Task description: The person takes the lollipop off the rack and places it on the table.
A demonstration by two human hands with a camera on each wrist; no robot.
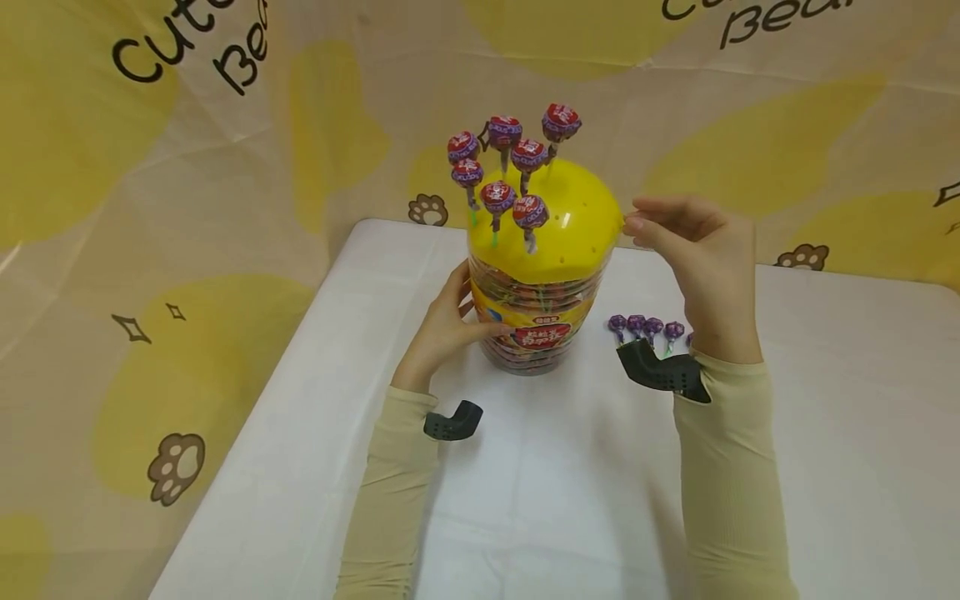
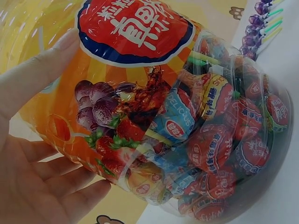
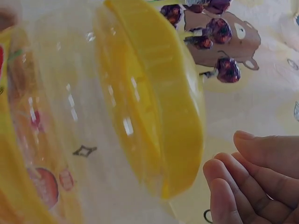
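Observation:
A clear plastic candy jar (image 1: 543, 321) full of wrapped lollipops stands upright on the table. Its domed yellow lid (image 1: 585, 221) has small holes, and several red and purple lollipops (image 1: 498, 198) stick up from its left and back part. My left hand (image 1: 448, 329) holds the jar at its left side, thumb across the label (image 2: 135, 30) and fingers bent round behind. On the other side, my right hand (image 1: 712, 258) hovers at the lid's right edge. In the right wrist view its fingers (image 3: 229, 200) are loosely bent, with nothing between them.
A row of purple lollipops (image 1: 636, 323) lies on the white table (image 1: 525, 500) right of the jar, partly hidden behind the right wrist's black camera mount (image 1: 660, 371). A patterned yellow and cream cloth (image 1: 390, 92) hangs behind the table's back edge.

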